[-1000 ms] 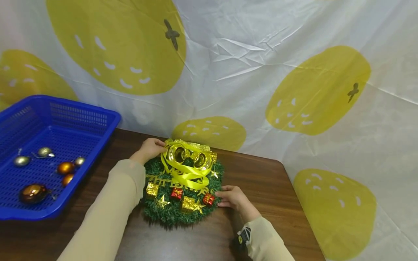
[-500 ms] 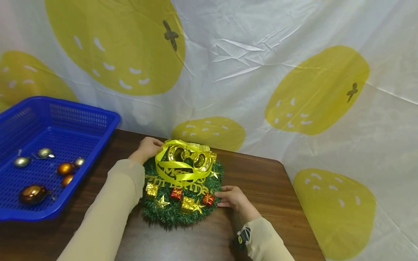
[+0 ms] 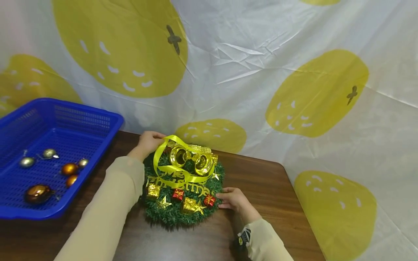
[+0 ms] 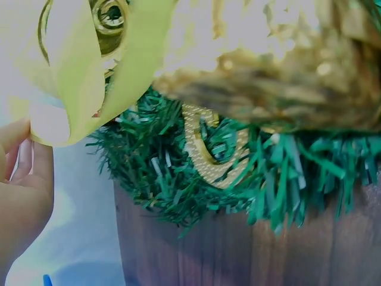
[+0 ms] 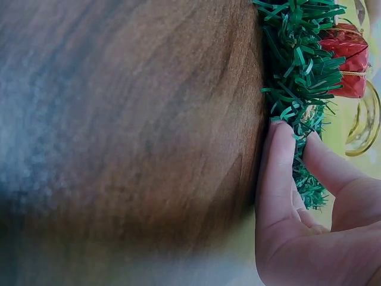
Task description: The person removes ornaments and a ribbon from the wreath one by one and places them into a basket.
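Note:
A green tinsel Christmas wreath (image 3: 169, 219) lies on the table, with gold stars, small gift boxes, gold lettering and two gold bells (image 3: 204, 164). My left hand (image 3: 147, 144), at the wreath's upper left, pinches a yellow ribbon (image 4: 140, 56) between thumb and fingers. From there the ribbon loops down over the bells and lettering. At the lower right edge, my right hand (image 3: 236, 200) grips the tinsel between thumb and fingers, close to a red gift box (image 5: 348, 59). Part of the lettering is hidden behind the ribbon.
A blue plastic basket (image 3: 112, 136) stands to the left, holding several gold and copper baubles (image 3: 38, 194). Behind the wooden table (image 3: 261, 181) hangs a white curtain (image 3: 241, 90) with yellow fruit prints. The table's right edge lies beyond my right hand.
My left hand has raised the ribbon slightly and drawn it to the left, so its loop has spread wider and uncovers more of the wreath. The right hand has stayed at the wreath's edge.

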`<state>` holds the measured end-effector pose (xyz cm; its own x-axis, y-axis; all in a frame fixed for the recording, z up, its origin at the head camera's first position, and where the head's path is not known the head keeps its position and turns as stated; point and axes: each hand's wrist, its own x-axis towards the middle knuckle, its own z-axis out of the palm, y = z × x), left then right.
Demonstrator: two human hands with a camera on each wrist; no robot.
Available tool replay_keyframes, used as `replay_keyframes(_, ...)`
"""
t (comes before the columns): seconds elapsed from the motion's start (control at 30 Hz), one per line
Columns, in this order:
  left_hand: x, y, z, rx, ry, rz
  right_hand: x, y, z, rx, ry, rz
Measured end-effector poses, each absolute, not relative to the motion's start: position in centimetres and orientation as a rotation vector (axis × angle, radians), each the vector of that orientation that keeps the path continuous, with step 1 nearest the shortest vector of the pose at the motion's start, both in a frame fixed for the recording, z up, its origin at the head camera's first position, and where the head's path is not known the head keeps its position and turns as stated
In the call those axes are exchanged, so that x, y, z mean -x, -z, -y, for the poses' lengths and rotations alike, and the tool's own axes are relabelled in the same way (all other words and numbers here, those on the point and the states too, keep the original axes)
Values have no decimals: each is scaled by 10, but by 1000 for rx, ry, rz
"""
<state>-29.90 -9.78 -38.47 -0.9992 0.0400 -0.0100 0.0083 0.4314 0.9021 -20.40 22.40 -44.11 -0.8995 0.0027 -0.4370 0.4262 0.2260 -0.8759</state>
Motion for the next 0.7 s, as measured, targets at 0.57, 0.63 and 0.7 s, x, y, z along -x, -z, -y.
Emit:
replay_keyframes(0.57, 322, 386, 109, -36, -1888, -2566, 207, 441, -228, -377, 1708, -2198)
replay_keyframes(0.63, 324, 387, 109, -45, -1904, -2574, 207, 440, -228, -374, 1705, -2196)
replay_keyframes(0.7, 322, 384, 108, -41, -1915, -2573, 207, 440, -229, -378, 1708, -2195)
